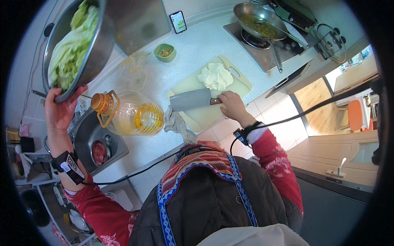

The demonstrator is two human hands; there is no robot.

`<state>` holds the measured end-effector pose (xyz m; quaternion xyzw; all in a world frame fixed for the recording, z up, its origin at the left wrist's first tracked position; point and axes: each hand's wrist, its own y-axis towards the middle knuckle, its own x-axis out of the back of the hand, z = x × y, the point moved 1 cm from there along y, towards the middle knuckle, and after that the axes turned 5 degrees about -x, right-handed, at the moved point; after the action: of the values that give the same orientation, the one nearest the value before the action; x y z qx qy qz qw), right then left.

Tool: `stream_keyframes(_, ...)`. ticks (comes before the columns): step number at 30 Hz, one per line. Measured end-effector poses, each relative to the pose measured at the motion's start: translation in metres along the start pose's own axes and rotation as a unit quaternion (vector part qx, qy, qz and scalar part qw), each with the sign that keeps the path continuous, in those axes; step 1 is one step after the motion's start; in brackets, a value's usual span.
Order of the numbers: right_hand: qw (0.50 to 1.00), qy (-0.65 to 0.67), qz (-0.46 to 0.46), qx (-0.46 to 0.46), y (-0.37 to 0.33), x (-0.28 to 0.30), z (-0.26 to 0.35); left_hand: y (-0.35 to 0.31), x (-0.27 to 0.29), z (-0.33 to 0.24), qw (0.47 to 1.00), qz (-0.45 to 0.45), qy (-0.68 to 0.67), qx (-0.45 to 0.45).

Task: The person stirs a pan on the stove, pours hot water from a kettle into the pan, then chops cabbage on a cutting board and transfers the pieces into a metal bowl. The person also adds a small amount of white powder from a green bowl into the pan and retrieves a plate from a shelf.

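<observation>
Left hand grips one steel bowl of leafy greens at far left; right hand grips one cleaver by its handle, above one cutting board bearing one white sliced pile.

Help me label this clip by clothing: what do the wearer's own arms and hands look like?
The left hand and right hand are ungloved. Both arms wear red sleeves with a pale pattern. Black wrist devices are strapped on, each with a black cable; the left one bears a white label with dark markings.
</observation>
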<state>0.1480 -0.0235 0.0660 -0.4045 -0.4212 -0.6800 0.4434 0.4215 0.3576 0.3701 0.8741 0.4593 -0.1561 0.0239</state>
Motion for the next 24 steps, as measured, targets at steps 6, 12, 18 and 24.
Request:
stream_keyframes(6, 0.984, -0.15, 0.087, 0.036, 0.022, -0.045, -0.011, 0.015, -0.102, 0.037, 0.999, 0.041, 0.01, 0.032)
stream_keyframes(12, 0.988, -0.042, 0.147, 0.003, 0.027, -0.002, -0.023, 0.063, -0.194, 0.099, 0.99, 0.064, -0.03, 0.125)
stream_keyframes(18, 0.98, 0.085, 0.147, -0.104, -0.02, 0.084, -0.099, 0.153, -0.246, 0.201, 0.981, 0.017, -0.043, 0.19)
stream_keyframes(24, 0.95, 0.129, 0.135, -0.249, -0.064, 0.119, -0.17, 0.225, -0.251, 0.311, 0.97, -0.106, -0.071, 0.209)
